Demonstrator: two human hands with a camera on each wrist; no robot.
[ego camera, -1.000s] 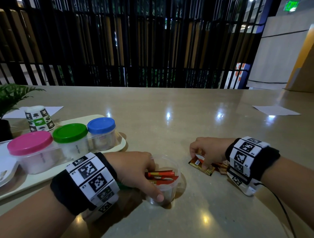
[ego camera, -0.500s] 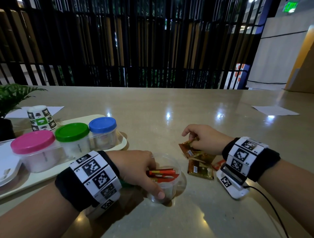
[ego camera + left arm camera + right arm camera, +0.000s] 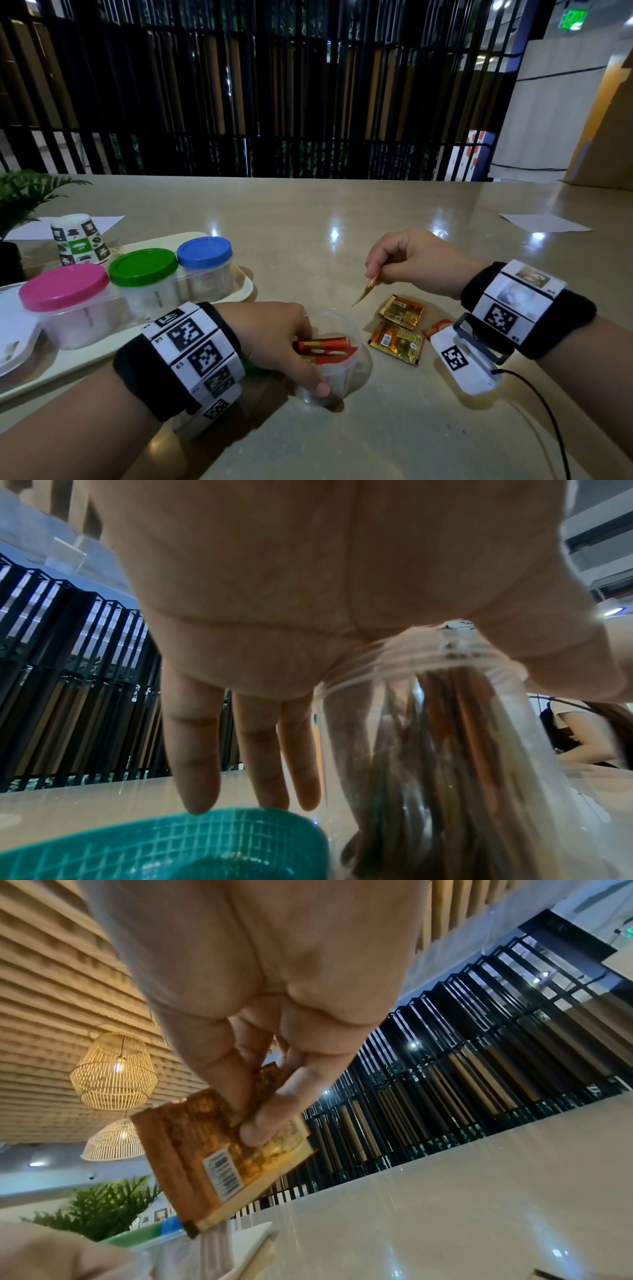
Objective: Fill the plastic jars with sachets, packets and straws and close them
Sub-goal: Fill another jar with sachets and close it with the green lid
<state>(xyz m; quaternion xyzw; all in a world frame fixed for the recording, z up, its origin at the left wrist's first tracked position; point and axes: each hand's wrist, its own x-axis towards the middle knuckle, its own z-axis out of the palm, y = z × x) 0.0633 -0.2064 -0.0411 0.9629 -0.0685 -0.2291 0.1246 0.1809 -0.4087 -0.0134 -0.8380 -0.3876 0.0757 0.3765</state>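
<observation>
My left hand (image 3: 301,359) grips an open clear plastic jar (image 3: 346,373) standing on the table, thumb on its near wall. Red and orange sachets (image 3: 323,347) stand inside the jar (image 3: 445,737). My right hand (image 3: 373,277) pinches a gold packet (image 3: 365,291) by one edge, in the air just right of and above the jar's mouth. The right wrist view shows the packet (image 3: 219,1164) with its barcode hanging from thumb and fingers. Two more gold packets (image 3: 397,342) and a red sachet (image 3: 436,327) lie on the table to the right. A teal lid (image 3: 164,842) lies under my left fingers.
A cream tray (image 3: 222,236) at the left carries three closed jars with pink (image 3: 63,286), green (image 3: 143,266) and blue (image 3: 204,251) lids. A patterned paper cup (image 3: 80,243) and a plant (image 3: 20,198) stand behind. A paper sheet (image 3: 544,222) lies at the far right.
My right hand has picked one gold packet off the pile and lifted it up and left towards the jar. The left hand has kept hold of the jar.
</observation>
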